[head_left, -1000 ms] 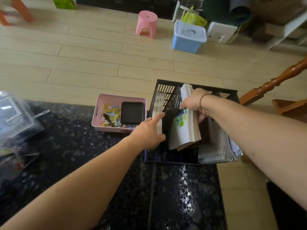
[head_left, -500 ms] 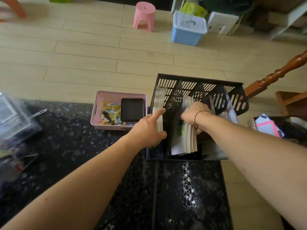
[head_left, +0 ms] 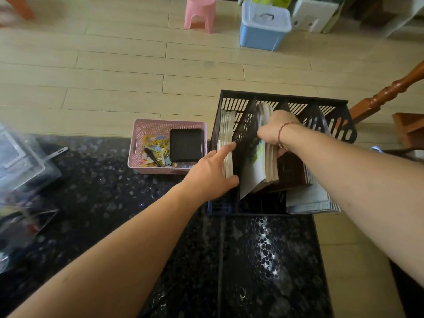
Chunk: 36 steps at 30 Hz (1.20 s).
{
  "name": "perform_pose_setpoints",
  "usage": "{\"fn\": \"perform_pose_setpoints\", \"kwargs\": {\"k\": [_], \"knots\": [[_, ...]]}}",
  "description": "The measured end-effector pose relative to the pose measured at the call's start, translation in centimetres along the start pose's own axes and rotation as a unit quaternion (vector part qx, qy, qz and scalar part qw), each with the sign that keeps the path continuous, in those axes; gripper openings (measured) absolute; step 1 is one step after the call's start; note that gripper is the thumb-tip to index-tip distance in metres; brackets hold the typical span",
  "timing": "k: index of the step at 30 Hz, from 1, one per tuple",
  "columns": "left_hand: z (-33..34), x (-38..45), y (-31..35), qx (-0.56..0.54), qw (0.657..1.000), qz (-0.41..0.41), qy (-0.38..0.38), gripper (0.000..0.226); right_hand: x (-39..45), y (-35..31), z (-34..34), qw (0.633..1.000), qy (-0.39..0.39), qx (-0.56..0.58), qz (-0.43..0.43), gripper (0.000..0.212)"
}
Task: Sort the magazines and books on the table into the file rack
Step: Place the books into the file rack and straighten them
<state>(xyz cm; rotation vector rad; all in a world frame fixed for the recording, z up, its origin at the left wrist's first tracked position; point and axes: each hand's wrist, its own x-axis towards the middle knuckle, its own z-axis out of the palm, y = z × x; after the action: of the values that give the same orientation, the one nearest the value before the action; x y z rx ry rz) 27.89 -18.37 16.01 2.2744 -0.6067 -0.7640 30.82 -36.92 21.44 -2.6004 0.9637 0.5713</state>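
A black slotted file rack stands at the far edge of the dark speckled table. My right hand grips a bundle of white books standing tilted in the rack's second slot. My left hand rests with straight fingers against a thin white book in the leftmost slot and the divider beside it. A dark brown book and a stack of pale magazines fill the slots to the right.
A pink basket holding a black tray and small stationery sits left of the rack. Clear plastic boxes lie at the table's left. On the floor beyond are a pink stool and a blue bin. A wooden railing is at right.
My right hand pushed the white book bundle down into the second slot, then the books tipped slightly left. My left hand stayed against the leftmost book.
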Motion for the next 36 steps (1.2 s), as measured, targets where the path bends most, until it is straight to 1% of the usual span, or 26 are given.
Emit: {"fn": "perform_pose_setpoints", "kwargs": {"k": [2,4,5,7,8,9,11,12,14,15,17,18,19,20,21,23,24,26,28,30,31,33,35,36], "knots": [[0.4,0.0,0.1,0.012,1.000,0.001,0.002,0.078,-0.3,0.0,1.3,1.000,-0.004,0.020,0.005,0.028],[0.8,0.1,0.3,0.026,1.000,-0.003,0.004,0.077,-0.7,0.0,3.5,0.998,-0.016,0.052,0.008,0.043],[1.0,0.1,0.4,0.025,1.000,-0.006,0.001,0.077,-0.8,0.1,4.4,0.997,-0.013,0.078,0.007,0.047],[1.3,-0.1,1.1,0.026,0.999,-0.021,-0.004,0.079,-0.8,0.3,5.3,0.992,0.003,0.128,0.010,0.051],[1.5,-0.3,1.5,0.045,0.999,-0.028,0.007,0.082,-0.6,0.6,5.3,0.988,0.004,0.151,0.014,0.051],[1.7,-0.6,1.9,0.085,0.996,-0.023,0.033,0.089,-0.5,1.3,5.3,0.983,-0.005,0.184,0.015,0.054],[2.1,-1.2,2.5,0.188,0.978,0.006,0.094,0.110,-1.3,3.4,5.5,0.957,-0.015,0.290,-0.013,0.060],[2.2,-1.3,2.7,0.231,0.966,0.023,0.109,0.120,-2.1,4.8,6.0,0.935,-0.009,0.351,-0.044,0.056],[2.6,-1.5,2.4,0.287,0.950,0.052,0.114,0.129,-4.0,8.6,8.6,0.894,0.023,0.436,-0.102,0.035],[2.8,-1.4,2.1,0.295,0.946,0.062,0.120,0.128,-4.9,10.3,10.2,0.888,0.024,0.441,-0.127,0.035],[2.8,-1.2,1.7,0.304,0.941,0.079,0.129,0.122,-6.7,12.3,13.7,0.903,-0.024,0.402,-0.150,0.061],[2.9,-1.0,1.6,0.311,0.937,0.085,0.137,0.118,-6.9,12.5,15.4,0.914,-0.048,0.370,-0.157,0.070],[2.9,-0.7,1.4,0.320,0.932,0.090,0.147,0.113,-6.6,12.3,17.1,0.922,-0.061,0.346,-0.164,0.072],[3.0,-0.5,1.2,0.331,0.926,0.095,0.154,0.109,-6.1,11.9,18.3,0.929,-0.061,0.329,-0.157,0.074],[3.1,-0.3,1.1,0.342,0.920,0.102,0.159,0.105,-5.3,11.3,19.3,0.930,-0.045,0.337,-0.137,0.075],[3.5,-0.1,0.8,0.351,0.914,0.119,0.167,0.095,-3.6,10.6,20.1,0.937,0.007,0.337,-0.091,0.068],[3.6,-0.1,0.7,0.352,0.912,0.124,0.171,0.090,-3.2,10.4,20.1,0.937,0.024,0.335,-0.093,0.065],[3.7,-0.1,0.5,0.359,0.909,0.121,0.174,0.085,-3.0,10.2,20.3,0.930,0.032,0.345,-0.121,0.060],[3.8,-0.1,0.1,0.354,0.914,0.104,0.170,0.086,-2.7,10.3,20.6,0.920,0.044,0.370,-0.118,0.047],[4.0,-0.2,0.0,0.358,0.915,0.091,0.161,0.091,-2.2,10.2,21.0,0.905,0.050,0.414,-0.081,0.037],[4.0,-0.2,-0.1,0.362,0.915,0.087,0.159,0.093,-1.9,10.0,21.2,0.897,0.049,0.433,-0.072,0.039],[3.9,-0.1,-0.2,0.358,0.916,0.086,0.160,0.093,-1.5,9.6,21.6,0.886,0.028,0.456,-0.081,0.052],[3.7,-0.1,-0.3,0.330,0.924,0.096,0.168,0.088,-1.5,9.4,21.6,0.885,0.008,0.453,-0.103,0.070],[3.7,-0.2,-0.4,0.315,0.928,0.103,0.172,0.083,-1.6,9.4,21.6,0.888,0.008,0.447,-0.107,0.075]]}}
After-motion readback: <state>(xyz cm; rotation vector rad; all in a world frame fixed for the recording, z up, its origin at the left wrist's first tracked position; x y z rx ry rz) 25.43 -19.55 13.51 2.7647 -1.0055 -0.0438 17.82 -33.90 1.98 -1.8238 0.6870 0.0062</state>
